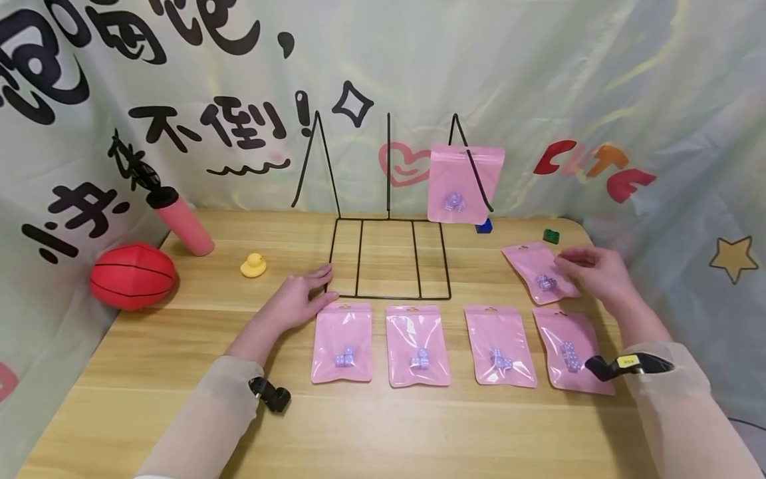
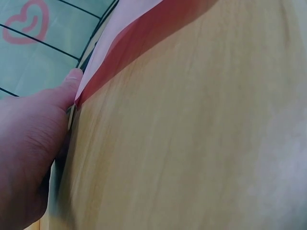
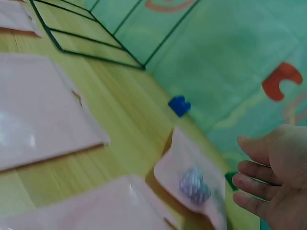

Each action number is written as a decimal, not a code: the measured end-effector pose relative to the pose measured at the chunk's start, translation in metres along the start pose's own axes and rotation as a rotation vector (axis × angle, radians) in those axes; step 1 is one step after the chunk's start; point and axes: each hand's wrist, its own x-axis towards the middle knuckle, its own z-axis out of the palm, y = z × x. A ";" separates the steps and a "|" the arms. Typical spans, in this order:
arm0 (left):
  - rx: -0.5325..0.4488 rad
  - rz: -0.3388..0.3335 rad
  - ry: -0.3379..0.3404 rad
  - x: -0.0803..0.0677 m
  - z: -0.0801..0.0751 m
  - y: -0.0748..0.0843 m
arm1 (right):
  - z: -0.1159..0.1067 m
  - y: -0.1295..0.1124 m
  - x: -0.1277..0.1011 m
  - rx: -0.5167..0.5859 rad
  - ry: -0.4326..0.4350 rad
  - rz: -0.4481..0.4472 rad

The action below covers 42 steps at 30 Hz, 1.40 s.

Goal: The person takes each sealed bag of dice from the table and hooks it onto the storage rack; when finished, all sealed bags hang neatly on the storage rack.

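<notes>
A black wire display rack (image 1: 389,297) stands at mid-table. My left hand (image 1: 297,298) rests at its front left corner, fingers straight on the side bar and thumb near the front bar; in the left wrist view the thumb (image 2: 73,79) lies beside a pink bag's edge. One pink zip bag (image 1: 455,176) with purple dice hangs on the rack's right hook. My right hand (image 1: 598,276), fingers loosely extended and holding nothing, is at the right edge of another pink bag (image 1: 535,263) lying askew. The right wrist view shows that bag's dice (image 3: 194,187) beside the fingers.
Several pink bags of dice, such as the leftmost bag (image 1: 341,332), lie in a row before the rack. Behind are a blue block (image 1: 484,227) and green block (image 1: 551,236). At left are a yellow duck (image 1: 254,266), red ball (image 1: 133,277) and pink cylinder (image 1: 187,227).
</notes>
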 end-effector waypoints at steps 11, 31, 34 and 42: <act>0.001 -0.002 0.013 -0.003 -0.001 0.000 | 0.003 0.024 0.009 -0.072 -0.038 0.131; -0.003 0.032 0.014 0.002 0.002 0.001 | 0.007 0.023 0.008 -0.070 -0.025 0.128; -0.002 0.036 0.018 0.002 0.002 0.000 | 0.006 0.021 0.004 -0.065 -0.002 0.097; 0.004 0.021 0.007 0.002 0.000 -0.001 | 0.004 0.001 -0.013 -0.046 0.069 0.008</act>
